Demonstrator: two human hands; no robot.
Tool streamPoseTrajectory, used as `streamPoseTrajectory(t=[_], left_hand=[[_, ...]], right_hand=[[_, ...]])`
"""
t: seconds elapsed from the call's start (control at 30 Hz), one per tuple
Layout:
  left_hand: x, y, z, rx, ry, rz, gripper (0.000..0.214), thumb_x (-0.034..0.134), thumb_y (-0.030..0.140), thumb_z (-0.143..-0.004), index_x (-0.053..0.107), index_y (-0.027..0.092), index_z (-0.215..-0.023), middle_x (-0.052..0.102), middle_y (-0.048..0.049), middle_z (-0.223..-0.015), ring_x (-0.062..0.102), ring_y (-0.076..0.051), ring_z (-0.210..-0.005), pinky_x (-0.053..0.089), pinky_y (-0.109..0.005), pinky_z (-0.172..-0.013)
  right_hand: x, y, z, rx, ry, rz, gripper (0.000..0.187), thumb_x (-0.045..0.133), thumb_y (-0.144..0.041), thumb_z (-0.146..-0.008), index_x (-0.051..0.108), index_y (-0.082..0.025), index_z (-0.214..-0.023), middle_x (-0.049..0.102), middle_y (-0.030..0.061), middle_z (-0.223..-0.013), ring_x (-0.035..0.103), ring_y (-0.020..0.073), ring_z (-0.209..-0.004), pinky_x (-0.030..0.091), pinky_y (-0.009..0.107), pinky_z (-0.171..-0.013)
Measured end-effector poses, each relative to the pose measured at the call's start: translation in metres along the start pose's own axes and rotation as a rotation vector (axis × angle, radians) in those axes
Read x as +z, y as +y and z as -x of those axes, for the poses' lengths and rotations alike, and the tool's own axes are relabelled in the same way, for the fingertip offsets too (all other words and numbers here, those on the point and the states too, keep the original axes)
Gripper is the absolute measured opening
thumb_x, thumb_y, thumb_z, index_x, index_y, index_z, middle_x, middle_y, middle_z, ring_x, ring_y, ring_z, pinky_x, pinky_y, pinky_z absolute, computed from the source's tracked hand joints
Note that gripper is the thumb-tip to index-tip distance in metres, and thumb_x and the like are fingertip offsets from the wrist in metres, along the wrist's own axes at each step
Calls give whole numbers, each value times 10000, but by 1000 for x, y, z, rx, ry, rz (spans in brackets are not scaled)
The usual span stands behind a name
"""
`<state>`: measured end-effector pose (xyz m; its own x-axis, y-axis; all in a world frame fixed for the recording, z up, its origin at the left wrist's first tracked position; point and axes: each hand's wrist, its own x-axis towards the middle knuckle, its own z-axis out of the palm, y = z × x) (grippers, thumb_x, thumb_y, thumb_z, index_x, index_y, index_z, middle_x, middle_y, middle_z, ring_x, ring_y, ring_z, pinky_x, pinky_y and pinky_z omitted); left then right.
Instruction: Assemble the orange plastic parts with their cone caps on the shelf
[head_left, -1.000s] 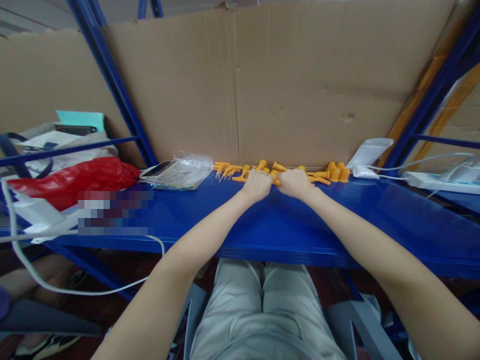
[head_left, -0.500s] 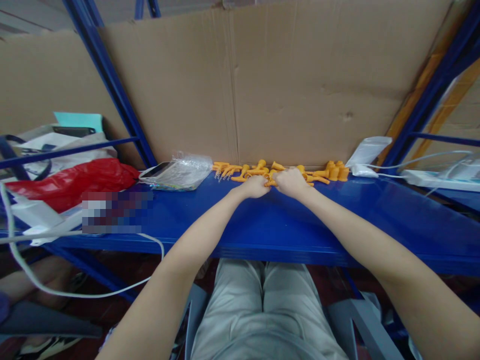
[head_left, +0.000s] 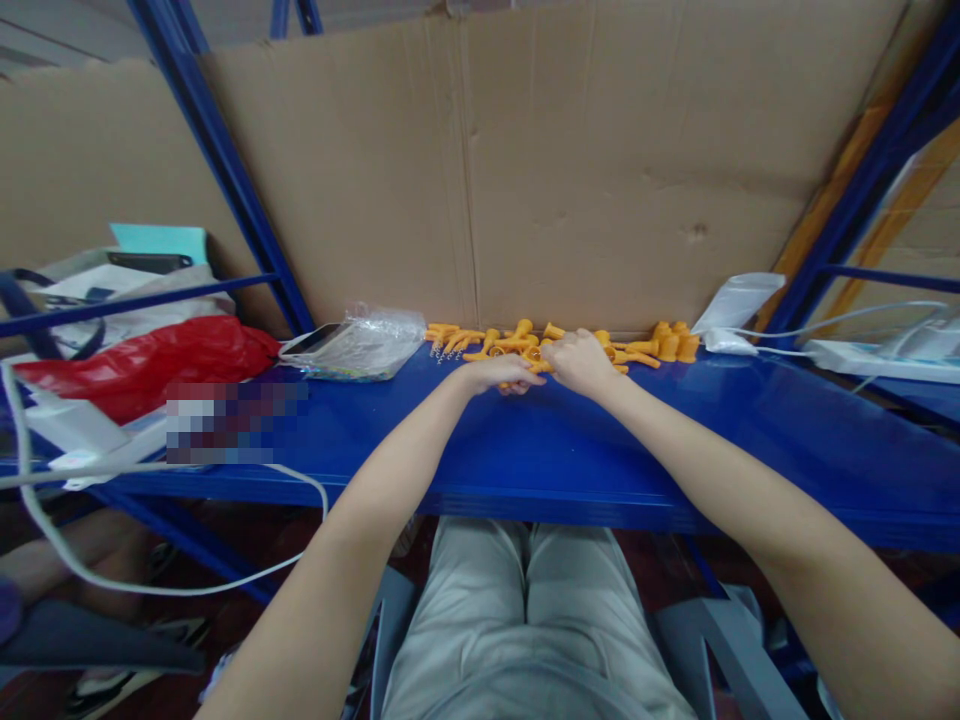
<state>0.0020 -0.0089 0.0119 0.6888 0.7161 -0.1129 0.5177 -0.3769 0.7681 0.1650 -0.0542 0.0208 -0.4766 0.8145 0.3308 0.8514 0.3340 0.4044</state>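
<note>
Near the back of the blue shelf [head_left: 525, 450], both of my hands meet at an orange corkscrew [head_left: 544, 367], which is mostly hidden between them. My left hand [head_left: 502, 373] has its index finger stretched along the orange piece and its other fingers curled below. My right hand [head_left: 579, 360] is closed around the other part. Behind and beside my hands lie several loose orange plastic parts [head_left: 523, 328]. Left of them are several orange handles with metal spirals [head_left: 454, 340]. Orange sleeves [head_left: 666, 342] stand upright at the right end.
A clear plastic bag [head_left: 375, 345] and a phone [head_left: 319, 342] lie to the left. Farther left are a red bag [head_left: 150, 365], a white cable [head_left: 45, 545] and a power strip. Cardboard [head_left: 600, 170] walls the back. A white packet [head_left: 739, 310] stands at right.
My left hand has turned over slightly and its index finger has straightened out. My right hand has barely moved and stays closed. The loose orange parts lie as before.
</note>
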Motion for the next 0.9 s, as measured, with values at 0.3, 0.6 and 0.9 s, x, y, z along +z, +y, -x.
streamPoseTrajectory(t=[0.3, 0.6, 0.9], left_hand=[[-1, -8, -8, 94, 380, -450, 213, 655, 221, -778, 557, 179, -593, 530, 22, -568, 522, -140, -579, 408, -271, -596], [-3, -23, -14, 288, 699, -797, 81, 624, 195, -805, 697, 160, -809, 718, -86, -939, 658, -241, -964, 504, -376, -863], [-4, -23, -12, 230, 903, -644, 264, 595, 179, -878, 678, 181, -1129, 716, -109, -1206, 673, -241, -1114, 528, -367, -934]], right_hand=[[13, 5, 1, -42, 64, -8, 349, 471, -321, -976, 642, -77, -1158, 716, 202, -1058, 634, 301, -1043, 371, 348, -821], [23, 14, 1, -63, 170, -4, 369, 366, -308, -1019, 624, -97, -1177, 693, 185, -1093, 580, 292, -1039, 298, 367, -861], [24, 24, 2, 71, 289, -17, 369, 379, -284, -1004, 621, -99, -1213, 684, 183, -1064, 538, 307, -1033, 249, 435, -978]])
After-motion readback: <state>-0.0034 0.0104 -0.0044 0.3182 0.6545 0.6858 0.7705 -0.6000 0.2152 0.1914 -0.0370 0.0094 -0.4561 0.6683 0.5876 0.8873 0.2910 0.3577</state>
